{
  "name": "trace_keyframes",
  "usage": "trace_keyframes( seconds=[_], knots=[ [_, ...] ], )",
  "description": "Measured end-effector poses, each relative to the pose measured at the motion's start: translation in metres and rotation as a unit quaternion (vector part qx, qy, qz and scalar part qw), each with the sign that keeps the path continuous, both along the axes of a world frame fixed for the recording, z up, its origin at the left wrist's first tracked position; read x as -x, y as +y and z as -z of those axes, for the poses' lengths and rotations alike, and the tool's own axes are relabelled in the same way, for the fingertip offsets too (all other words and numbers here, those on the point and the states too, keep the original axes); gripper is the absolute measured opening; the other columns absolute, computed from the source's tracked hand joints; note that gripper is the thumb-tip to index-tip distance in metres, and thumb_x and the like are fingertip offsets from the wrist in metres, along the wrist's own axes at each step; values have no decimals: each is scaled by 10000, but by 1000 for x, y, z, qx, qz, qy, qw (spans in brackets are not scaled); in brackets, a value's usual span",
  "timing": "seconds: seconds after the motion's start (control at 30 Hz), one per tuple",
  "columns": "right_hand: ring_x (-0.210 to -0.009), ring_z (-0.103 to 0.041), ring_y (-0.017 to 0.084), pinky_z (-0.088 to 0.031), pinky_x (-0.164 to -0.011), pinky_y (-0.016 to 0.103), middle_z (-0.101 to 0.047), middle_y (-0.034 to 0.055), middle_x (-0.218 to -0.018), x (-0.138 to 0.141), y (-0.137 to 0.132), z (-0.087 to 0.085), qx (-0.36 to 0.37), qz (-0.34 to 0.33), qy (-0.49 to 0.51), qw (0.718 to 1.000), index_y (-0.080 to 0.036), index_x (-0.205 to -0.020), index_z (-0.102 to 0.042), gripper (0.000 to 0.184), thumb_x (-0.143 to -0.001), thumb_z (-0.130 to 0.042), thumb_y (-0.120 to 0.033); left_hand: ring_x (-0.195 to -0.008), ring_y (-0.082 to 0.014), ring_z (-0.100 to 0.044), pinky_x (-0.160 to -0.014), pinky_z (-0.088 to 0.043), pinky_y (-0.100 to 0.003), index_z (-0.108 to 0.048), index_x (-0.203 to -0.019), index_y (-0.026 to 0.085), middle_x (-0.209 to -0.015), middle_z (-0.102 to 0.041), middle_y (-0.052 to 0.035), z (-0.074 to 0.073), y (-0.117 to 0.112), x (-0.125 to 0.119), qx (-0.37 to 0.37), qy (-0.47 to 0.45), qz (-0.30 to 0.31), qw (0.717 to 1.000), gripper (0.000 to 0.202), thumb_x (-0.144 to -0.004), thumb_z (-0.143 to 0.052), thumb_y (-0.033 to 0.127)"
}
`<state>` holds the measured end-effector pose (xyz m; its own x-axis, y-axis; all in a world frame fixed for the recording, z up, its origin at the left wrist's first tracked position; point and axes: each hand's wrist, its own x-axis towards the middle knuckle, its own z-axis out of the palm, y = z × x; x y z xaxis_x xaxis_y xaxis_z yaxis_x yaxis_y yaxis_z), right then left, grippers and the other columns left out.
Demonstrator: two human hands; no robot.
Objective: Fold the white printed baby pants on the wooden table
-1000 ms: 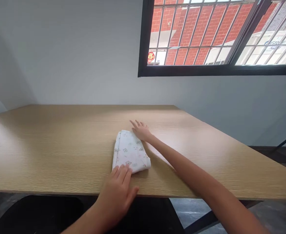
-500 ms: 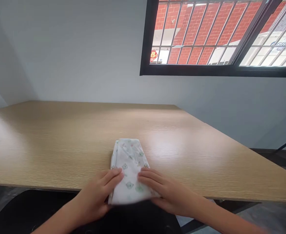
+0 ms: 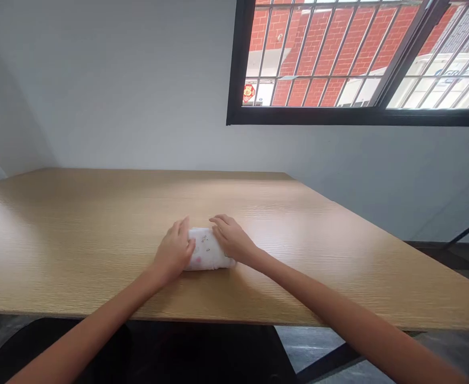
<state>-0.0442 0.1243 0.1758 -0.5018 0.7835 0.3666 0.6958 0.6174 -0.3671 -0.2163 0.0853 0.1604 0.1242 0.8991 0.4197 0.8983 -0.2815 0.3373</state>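
A white cloth with small printed figures [image 3: 207,249], folded into a compact bundle, lies on the table in front of me. My left hand [image 3: 175,248] grips its left end, thumb on top and fingers along the outer side. At the right end, my right hand [image 3: 231,238] holds the bundle, with its fingers bent over toward the far edge. Part of each end is hidden beneath the hands.
The wooden table [image 3: 110,224] reaches back to a grey wall [image 3: 138,85]. Its near edge runs just above a black seat [image 3: 202,352]. A barred window [image 3: 318,58] is set in the wall at the upper right.
The cloth's long near part has been folded over away from me, leaving a shorter bundle. Both hands have moved forward with it, from the table's near edge to its far end.
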Motion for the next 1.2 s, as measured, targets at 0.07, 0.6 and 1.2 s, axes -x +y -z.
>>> trace_keyframes(
  seconds=[0.07,0.6,1.2],
  knots=[
    [-1187,-362,206,-289,-1006,402,-433,93,-1272,4,-1,9,-28,-38,-30,998,-158,-1211,-472,399,-911,-233,-269,-1256,-224,-318,-1047,-240,-371,-337,-1309,84,-1366,-355,-135,-1,6,-6,-1,50,82,995,480,-869,-278,267],
    [-1196,-372,202,-288,-1034,353,-400,116,-1311,-14,7,29,208,-2,176,962,-64,-1266,-397,585,-690,-349,-155,-926,-216,-541,-866,-418,-347,-584,-807,148,-981,-622,-63,-4,-24,24,204,-158,160,953,345,-834,-394,436],
    [-1127,-428,197,-370,-952,391,-501,58,-1174,-64,-96,1,-22,-61,131,989,-242,-1109,-520,327,-901,-277,-307,-1127,-178,-459,-947,-416,-308,-276,-1309,171,-1234,-488,-74,13,-71,-83,184,-316,287,885,529,-800,-405,233]
  ],
)
